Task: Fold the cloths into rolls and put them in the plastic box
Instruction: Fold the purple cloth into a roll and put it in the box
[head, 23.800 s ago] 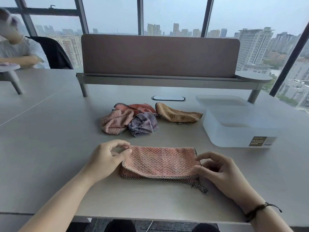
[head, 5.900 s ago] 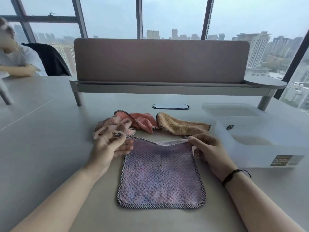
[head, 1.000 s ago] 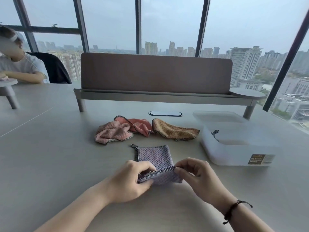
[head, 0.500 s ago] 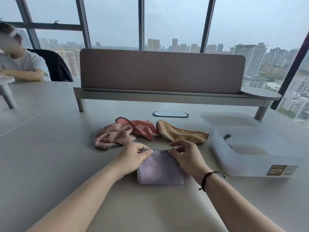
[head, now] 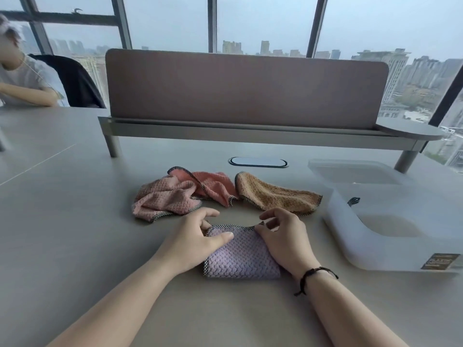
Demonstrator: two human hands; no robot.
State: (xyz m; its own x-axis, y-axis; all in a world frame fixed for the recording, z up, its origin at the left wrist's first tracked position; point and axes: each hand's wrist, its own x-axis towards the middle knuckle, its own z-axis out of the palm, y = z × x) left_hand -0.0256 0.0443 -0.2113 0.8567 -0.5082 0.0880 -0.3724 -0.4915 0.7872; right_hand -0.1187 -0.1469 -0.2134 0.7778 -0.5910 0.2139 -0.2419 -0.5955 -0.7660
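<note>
On the smooth grey table sits the frosted plastic box. My left hand and right hand pinch the far edge of the folded, waffle-textured lilac cloth, between them.

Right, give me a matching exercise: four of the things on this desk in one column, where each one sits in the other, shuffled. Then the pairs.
Things
1. purple cloth
2. tan cloth
3. light pink cloth
4. plastic box

Places
A. far right of the desk
B. crumpled at the left end of the row
C. folded flat under both hands
D. between the coral cloth and the box

Pairs: 1-C, 2-D, 3-B, 4-A
</note>
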